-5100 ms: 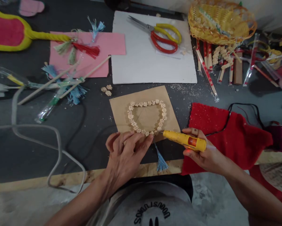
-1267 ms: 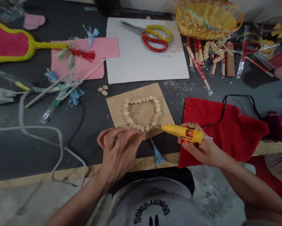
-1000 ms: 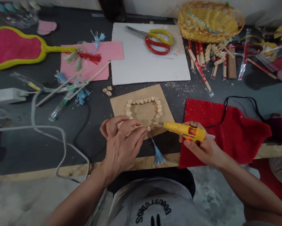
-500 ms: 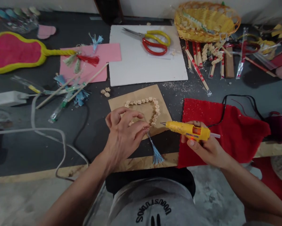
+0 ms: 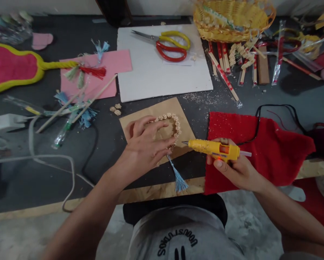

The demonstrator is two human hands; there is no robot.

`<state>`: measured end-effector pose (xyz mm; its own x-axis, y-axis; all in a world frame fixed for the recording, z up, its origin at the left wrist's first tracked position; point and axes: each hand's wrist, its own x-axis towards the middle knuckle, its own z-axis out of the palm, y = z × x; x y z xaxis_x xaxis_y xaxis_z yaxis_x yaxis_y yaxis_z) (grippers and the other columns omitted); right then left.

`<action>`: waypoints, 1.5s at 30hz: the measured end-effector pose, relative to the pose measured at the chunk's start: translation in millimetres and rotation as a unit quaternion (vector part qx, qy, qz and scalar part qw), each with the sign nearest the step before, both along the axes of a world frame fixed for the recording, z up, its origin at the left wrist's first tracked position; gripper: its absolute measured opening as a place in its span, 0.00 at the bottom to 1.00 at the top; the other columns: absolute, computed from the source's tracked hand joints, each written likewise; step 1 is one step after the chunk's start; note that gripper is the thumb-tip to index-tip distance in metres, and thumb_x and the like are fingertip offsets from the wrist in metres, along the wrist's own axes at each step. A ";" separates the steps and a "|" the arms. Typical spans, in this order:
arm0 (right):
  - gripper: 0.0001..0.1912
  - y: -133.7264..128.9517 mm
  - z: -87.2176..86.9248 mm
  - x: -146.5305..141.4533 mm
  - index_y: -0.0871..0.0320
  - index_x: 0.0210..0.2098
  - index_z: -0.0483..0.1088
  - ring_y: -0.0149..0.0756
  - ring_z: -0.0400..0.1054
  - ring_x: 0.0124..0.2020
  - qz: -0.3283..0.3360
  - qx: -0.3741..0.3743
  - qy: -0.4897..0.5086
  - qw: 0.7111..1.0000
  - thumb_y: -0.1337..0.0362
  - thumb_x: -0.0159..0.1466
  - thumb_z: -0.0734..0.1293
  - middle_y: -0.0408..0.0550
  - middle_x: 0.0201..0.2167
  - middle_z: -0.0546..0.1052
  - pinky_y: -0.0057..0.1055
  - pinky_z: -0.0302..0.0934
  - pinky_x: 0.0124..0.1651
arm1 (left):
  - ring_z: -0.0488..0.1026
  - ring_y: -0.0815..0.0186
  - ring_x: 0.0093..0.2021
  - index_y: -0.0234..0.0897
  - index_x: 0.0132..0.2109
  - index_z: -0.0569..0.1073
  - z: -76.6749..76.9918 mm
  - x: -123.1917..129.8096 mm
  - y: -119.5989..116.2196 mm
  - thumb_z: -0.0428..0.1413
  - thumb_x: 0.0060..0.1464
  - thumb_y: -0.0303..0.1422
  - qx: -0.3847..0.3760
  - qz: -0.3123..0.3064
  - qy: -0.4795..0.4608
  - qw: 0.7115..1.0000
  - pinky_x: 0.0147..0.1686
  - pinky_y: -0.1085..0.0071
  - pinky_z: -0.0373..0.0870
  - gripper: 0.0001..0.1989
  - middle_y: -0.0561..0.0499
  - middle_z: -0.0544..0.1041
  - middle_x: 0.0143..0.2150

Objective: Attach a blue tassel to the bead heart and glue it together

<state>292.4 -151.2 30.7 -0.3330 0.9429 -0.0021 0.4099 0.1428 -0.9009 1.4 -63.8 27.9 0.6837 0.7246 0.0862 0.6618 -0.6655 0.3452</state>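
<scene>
On a brown paper sheet (image 5: 187,133) lies a ring of small pale flower-shaped pieces (image 5: 177,126), its left part hidden under my left hand (image 5: 144,141). Thumb and forefinger of that hand close on the ring's lower edge, where a blue tassel (image 5: 179,180) hangs toward the table's front. My right hand (image 5: 239,168) is wrapped round a yellow hot glue gun (image 5: 213,147). The gun's metal nozzle points left, a short way from the ring and apart from it. An orange light glows near its handle.
Red cloth (image 5: 254,155) lies under and beyond my right hand. Scissors (image 5: 170,45) rest on a white board (image 5: 140,76). A wicker basket (image 5: 205,32) and wrapped chopsticks (image 5: 225,79) are at back right. Left are a pink card (image 5: 124,59), loose pieces (image 5: 115,109) and a white cable (image 5: 72,173).
My left hand's fingers have flattened over the ring, and its left side is now more covered. The glue gun stays nearly in place in my right hand. The view has shifted slightly.
</scene>
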 end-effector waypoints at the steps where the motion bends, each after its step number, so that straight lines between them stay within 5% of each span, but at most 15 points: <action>1: 0.11 0.2 0.0 0.1 0.54 0.41 0.71 0.41 0.69 0.54 0.002 -0.001 0.000 1.000 0.56 0.73 0.60 0.51 0.41 0.75 0.39 0.68 0.55 | 0.57 0.45 0.68 0.54 0.51 0.80 -0.4 0.0 -0.4 0.55 0.65 0.39 0.001 0.003 0.002 1.000 0.63 0.41 0.55 0.11 0.48 0.68 0.63; 16: 0.09 4.4 -3.1 -12.5 0.55 0.45 0.68 0.41 0.71 0.56 0.023 0.031 -0.050 0.998 0.58 0.73 0.61 0.56 0.52 0.73 0.39 0.72 0.57 | 0.56 0.48 0.68 0.56 0.51 0.80 -5.2 -2.7 1.1 0.56 0.64 0.39 -0.023 0.010 -0.008 1.000 0.64 0.43 0.55 0.11 0.52 0.67 0.67; 28: 0.16 6.5 -7.8 -16.1 0.55 0.56 0.61 0.43 0.72 0.56 0.043 0.064 -0.093 0.993 0.58 0.72 0.63 0.58 0.54 0.72 0.40 0.73 0.55 | 0.58 0.46 0.67 0.58 0.50 0.81 -10.5 -3.8 3.5 0.57 0.62 0.40 -0.018 0.008 -0.026 0.999 0.64 0.43 0.54 0.11 0.54 0.66 0.67; 45: 0.18 2.3 -12.8 -17.4 0.54 0.57 0.61 0.48 0.72 0.54 0.038 0.115 -0.140 0.983 0.55 0.72 0.63 0.59 0.53 0.71 0.45 0.75 0.50 | 0.58 0.44 0.67 0.58 0.49 0.81 -6.0 -2.4 2.3 0.55 0.64 0.43 -0.027 0.016 -0.036 0.999 0.65 0.44 0.52 0.12 0.56 0.67 0.67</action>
